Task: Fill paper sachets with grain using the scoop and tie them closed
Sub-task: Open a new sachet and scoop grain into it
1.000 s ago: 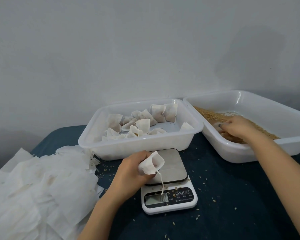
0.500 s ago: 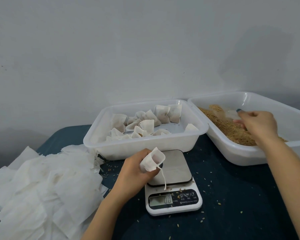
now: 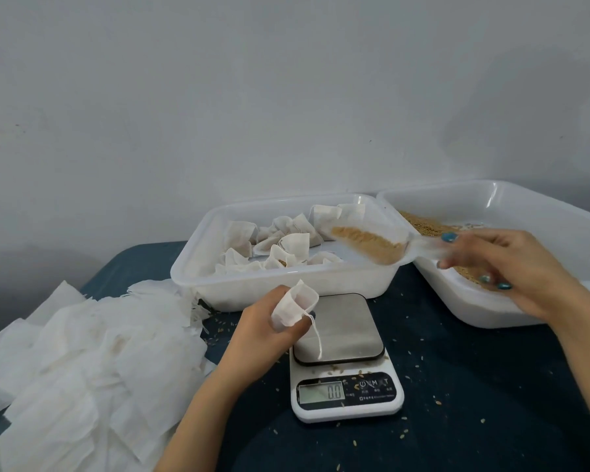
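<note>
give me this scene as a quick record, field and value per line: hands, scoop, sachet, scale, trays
left hand: grips an open-mouthed sachet at the scale's left edge, string hanging
right hand: holds the scoop's handle
scoop: clear, loaded with grain, raised over the left tray's right corner
scale: platform bare, display 0.0
left tray: filled sachets
right tray: loose grain
far left: pile of empty sachets
</note>
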